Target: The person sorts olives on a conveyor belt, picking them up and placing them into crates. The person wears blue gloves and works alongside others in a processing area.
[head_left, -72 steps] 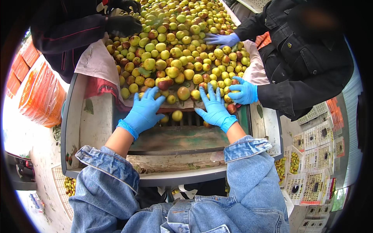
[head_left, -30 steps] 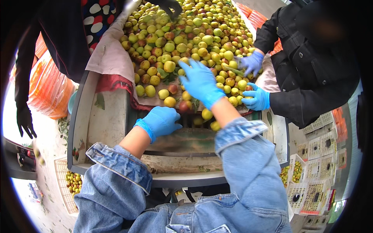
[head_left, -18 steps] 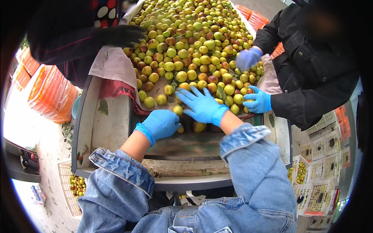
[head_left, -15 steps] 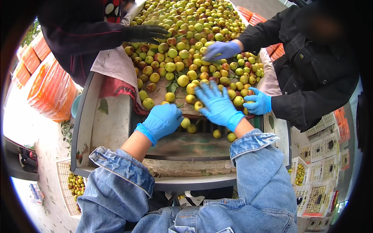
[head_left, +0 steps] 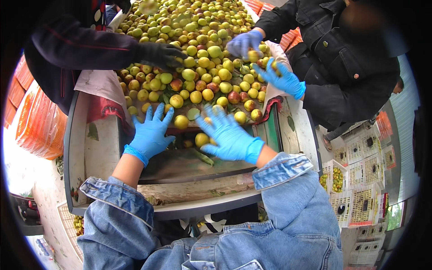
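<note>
Blue denim sleeves (head_left: 285, 186) reach in from four and seven o'clock across the near rim of a pale, dark-framed desk (head_left: 96, 153). Just off centre towards seven, a long green leaf (head_left: 203, 156) lies on it; past that, a round yellow fruit (head_left: 201, 140) sits just beside the right hand (head_left: 227, 137). This light-blue-gloved hand, at the centre, is palm down, blurred, fingers spread; whether it grips any fruit I cannot tell. The left hand (head_left: 150, 135), gloved alike, at nine o'clock, has its fingers fanned and grasps nothing visible. Beyond, a heap of green, yellow and red-flushed round fruit (head_left: 191, 63) spreads from eleven to one on a pale pink cloth (head_left: 100, 84). Co-workers' hands show there: a black-gloved hand (head_left: 159, 55) at eleven, a purple-gloved hand (head_left: 243, 43) past twelve, another light-blue-gloved hand (head_left: 287, 83) at two. The step in hand seems to be working the nearest fruit at the cloth's edge; the next move would call for low, spread fingers and gentle pressure.
</note>
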The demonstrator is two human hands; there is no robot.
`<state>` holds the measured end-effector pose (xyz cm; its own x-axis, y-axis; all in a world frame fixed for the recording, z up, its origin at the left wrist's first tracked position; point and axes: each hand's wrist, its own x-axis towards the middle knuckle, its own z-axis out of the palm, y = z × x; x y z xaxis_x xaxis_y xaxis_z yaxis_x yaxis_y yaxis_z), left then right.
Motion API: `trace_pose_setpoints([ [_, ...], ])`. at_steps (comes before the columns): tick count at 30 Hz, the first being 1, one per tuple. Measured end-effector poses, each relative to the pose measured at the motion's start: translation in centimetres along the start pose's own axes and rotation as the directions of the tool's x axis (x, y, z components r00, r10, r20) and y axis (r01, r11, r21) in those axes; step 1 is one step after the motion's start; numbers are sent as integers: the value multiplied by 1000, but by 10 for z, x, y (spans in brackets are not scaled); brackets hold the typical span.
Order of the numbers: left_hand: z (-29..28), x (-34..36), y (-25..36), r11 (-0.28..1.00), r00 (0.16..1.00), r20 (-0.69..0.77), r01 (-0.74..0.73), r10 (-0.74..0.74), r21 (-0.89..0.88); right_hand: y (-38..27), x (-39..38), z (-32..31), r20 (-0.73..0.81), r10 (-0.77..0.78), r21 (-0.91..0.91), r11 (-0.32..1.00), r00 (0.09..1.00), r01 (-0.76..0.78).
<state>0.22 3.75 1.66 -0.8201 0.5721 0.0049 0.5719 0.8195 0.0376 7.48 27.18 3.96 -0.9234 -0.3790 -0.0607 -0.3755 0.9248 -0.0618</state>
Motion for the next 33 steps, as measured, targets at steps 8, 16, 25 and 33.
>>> trace_pose_setpoints([
  [8, -8, -3, 6, 1000, 998, 62, 4, -3, -18, 79, -20, 44, -90, 473, -46, 877, 876, -479],
  [16, -2, -3, 4, 999, 999, 25, -40, 40, 3, 69, 78, 5, -359, 293, 125, 956, 886, -266],
  [25, -6, 3, 6, 998, 993, -106, 40, -45, -45, 58, 81, -17, 54, 298, 20, 954, 953, -300],
  [33, 2, -7, -3, 995, 994, -57, -97, 95, -29, 4, -218, -75, -191, 769, 300, 637, 610, -710],
])
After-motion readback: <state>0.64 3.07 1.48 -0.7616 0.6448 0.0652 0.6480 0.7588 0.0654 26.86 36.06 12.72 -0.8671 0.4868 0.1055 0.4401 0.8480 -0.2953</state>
